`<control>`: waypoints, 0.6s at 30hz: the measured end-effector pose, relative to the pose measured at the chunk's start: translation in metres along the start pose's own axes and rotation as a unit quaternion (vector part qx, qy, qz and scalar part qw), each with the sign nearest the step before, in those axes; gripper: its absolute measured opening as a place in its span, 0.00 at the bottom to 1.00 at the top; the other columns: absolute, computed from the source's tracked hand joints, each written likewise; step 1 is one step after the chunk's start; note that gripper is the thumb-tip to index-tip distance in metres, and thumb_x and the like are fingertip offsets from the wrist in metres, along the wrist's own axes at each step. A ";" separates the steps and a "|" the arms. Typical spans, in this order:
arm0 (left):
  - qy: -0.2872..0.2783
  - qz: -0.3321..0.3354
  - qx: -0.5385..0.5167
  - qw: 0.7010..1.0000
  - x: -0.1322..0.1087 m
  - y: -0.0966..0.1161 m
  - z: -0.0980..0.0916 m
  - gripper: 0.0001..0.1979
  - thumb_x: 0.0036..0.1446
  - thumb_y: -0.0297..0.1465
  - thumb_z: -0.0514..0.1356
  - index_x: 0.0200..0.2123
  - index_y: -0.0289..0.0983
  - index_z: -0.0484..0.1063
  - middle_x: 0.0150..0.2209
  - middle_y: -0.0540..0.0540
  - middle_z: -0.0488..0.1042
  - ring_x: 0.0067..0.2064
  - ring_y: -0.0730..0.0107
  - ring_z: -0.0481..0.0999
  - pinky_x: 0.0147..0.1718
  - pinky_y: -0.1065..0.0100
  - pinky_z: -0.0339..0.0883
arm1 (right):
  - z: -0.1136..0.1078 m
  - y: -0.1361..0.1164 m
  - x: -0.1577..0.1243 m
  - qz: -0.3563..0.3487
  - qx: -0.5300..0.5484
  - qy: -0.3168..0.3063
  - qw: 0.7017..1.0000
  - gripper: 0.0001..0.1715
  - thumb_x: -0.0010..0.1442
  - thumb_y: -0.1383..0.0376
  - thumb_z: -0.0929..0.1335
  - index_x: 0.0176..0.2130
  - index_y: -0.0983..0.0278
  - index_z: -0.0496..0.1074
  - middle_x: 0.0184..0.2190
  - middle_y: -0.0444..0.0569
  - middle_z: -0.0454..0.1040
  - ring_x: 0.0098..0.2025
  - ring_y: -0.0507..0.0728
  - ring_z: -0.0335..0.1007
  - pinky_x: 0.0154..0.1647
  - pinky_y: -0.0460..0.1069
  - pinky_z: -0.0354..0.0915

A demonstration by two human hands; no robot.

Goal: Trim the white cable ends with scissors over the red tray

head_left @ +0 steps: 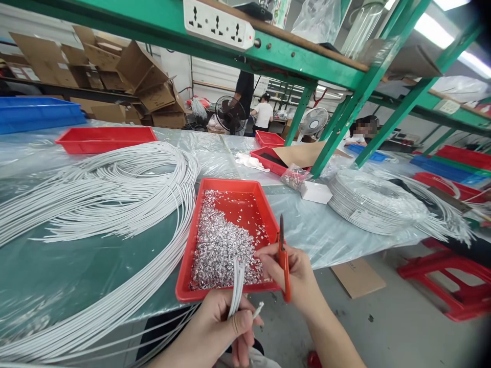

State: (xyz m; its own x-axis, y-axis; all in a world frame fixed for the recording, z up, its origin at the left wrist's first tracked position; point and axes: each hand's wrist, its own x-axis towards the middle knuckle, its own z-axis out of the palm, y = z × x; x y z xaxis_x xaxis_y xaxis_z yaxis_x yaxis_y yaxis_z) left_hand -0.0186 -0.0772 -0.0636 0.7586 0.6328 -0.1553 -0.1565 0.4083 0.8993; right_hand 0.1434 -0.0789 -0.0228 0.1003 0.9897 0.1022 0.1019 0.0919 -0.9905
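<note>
A small bunch of white cables (238,286) sits at the near end of the red tray (185,271), its cut ends upright and pointing to 12 o'clock over the tray's near rim. The left hand (222,319) is closed around this bunch, gripping it between thumb and fingers, while one separate cable end (259,308) pokes out past the thumb toward 2 o'clock. Just beside, at 2 o'clock from the bunch, the right hand (297,273) holds orange-handled scissors (285,268), blades up toward 12; its thumb and forefinger nearly meet, and whether they pinch anything I cannot tell. Silvery scraps (218,235) heap up in the tray, thickest along its left and near parts. Farther out, a big looped bundle of white cables (161,199) sweeps from 9 round to 11 o'clock on the covered table (115,266). A small white box (316,192) lies between 1 and 2, a plastic-wrapped coil (360,204) at 2, a red stool (447,278) at 3, and a power strip (218,23) hangs high at 12.
</note>
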 end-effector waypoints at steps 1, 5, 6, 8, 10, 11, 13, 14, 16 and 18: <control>0.012 0.010 -0.001 1.000 0.000 0.000 -0.001 0.24 0.48 0.46 0.60 0.31 0.27 0.65 0.21 0.48 0.65 0.18 0.82 0.65 0.16 0.81 0.54 | -0.002 0.000 0.001 0.008 0.016 -0.009 1.000 0.19 0.48 0.57 0.69 0.29 0.73 0.70 0.16 0.44 0.62 0.19 0.43 0.54 0.20 0.39 0.52; 0.023 0.034 0.011 0.999 0.000 0.001 -0.005 0.24 0.49 0.47 0.59 0.29 0.28 0.63 0.20 0.48 0.64 0.16 0.83 0.63 0.14 0.81 0.51 | -0.007 0.005 -0.005 0.062 0.071 -0.126 0.987 0.16 0.43 0.62 0.72 0.31 0.72 0.70 0.17 0.42 0.62 0.19 0.42 0.53 0.19 0.38 0.50; 0.015 0.041 0.015 0.999 0.000 0.001 -0.006 0.25 0.49 0.48 0.59 0.29 0.28 0.62 0.20 0.48 0.63 0.16 0.83 0.62 0.14 0.81 0.51 | -0.006 0.007 -0.007 0.070 0.083 -0.156 0.982 0.16 0.43 0.64 0.72 0.32 0.72 0.70 0.18 0.43 0.64 0.19 0.42 0.53 0.20 0.38 0.50; -0.002 0.055 0.019 0.998 0.001 0.000 -0.008 0.25 0.51 0.48 0.57 0.27 0.28 0.61 0.18 0.49 0.62 0.16 0.84 0.61 0.13 0.82 0.50 | -0.003 0.011 -0.011 0.079 0.110 -0.190 0.972 0.15 0.44 0.65 0.72 0.32 0.71 0.69 0.20 0.46 0.68 0.21 0.43 0.57 0.22 0.39 0.54; 0.011 0.071 0.023 0.997 0.002 -0.001 -0.009 0.24 0.52 0.48 0.56 0.26 0.28 0.61 0.18 0.49 0.61 0.16 0.84 0.61 0.14 0.81 0.51 | 0.001 0.014 -0.014 0.088 0.118 -0.186 0.972 0.14 0.43 0.66 0.72 0.30 0.72 0.68 0.21 0.46 0.68 0.21 0.43 0.57 0.22 0.39 0.53; 0.028 0.081 0.031 0.996 0.003 0.000 -0.009 0.24 0.52 0.47 0.57 0.26 0.29 0.60 0.18 0.49 0.62 0.16 0.83 0.62 0.14 0.81 0.51 | 0.003 0.014 -0.015 0.090 0.119 -0.182 0.972 0.15 0.43 0.65 0.72 0.30 0.72 0.68 0.20 0.46 0.67 0.20 0.43 0.56 0.22 0.39 0.53; 0.101 0.087 0.061 0.989 0.003 0.001 -0.006 0.22 0.50 0.46 0.59 0.27 0.29 0.60 0.19 0.50 0.62 0.18 0.83 0.62 0.17 0.80 0.53 | 0.006 0.015 -0.017 0.083 0.122 -0.182 0.972 0.16 0.45 0.63 0.71 0.31 0.71 0.66 0.20 0.45 0.66 0.22 0.44 0.56 0.25 0.41 0.55; 0.128 0.080 0.085 0.985 0.003 0.003 -0.004 0.22 0.50 0.45 0.59 0.28 0.30 0.60 0.19 0.51 0.62 0.18 0.83 0.61 0.18 0.80 0.54 | 0.007 0.014 -0.018 0.079 0.115 -0.178 0.974 0.16 0.46 0.62 0.71 0.31 0.70 0.66 0.21 0.46 0.67 0.23 0.45 0.58 0.27 0.43 0.57; 0.160 0.054 0.128 0.977 0.002 0.006 0.001 0.21 0.48 0.44 0.60 0.28 0.30 0.60 0.17 0.52 0.59 0.19 0.83 0.59 0.19 0.79 0.53 | 0.008 0.014 -0.018 0.071 0.088 -0.155 0.981 0.17 0.47 0.59 0.70 0.31 0.70 0.65 0.24 0.49 0.68 0.26 0.48 0.61 0.30 0.46 0.59; 0.172 0.040 0.150 0.973 0.002 0.009 0.006 0.20 0.46 0.43 0.60 0.27 0.31 0.60 0.18 0.52 0.59 0.19 0.81 0.58 0.18 0.78 0.53 | 0.007 0.014 -0.019 0.058 0.044 -0.132 0.989 0.18 0.47 0.57 0.69 0.30 0.70 0.65 0.25 0.51 0.68 0.26 0.49 0.61 0.28 0.45 0.58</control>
State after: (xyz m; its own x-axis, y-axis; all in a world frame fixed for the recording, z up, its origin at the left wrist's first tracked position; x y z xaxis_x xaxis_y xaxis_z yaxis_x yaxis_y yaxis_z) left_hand -0.0144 -0.0764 -0.0537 0.4874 0.8580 -0.1618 0.0252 0.1714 0.9849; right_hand 0.1361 -0.0953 -0.0396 -0.1558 0.9874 -0.0287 0.0178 -0.0263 -0.9995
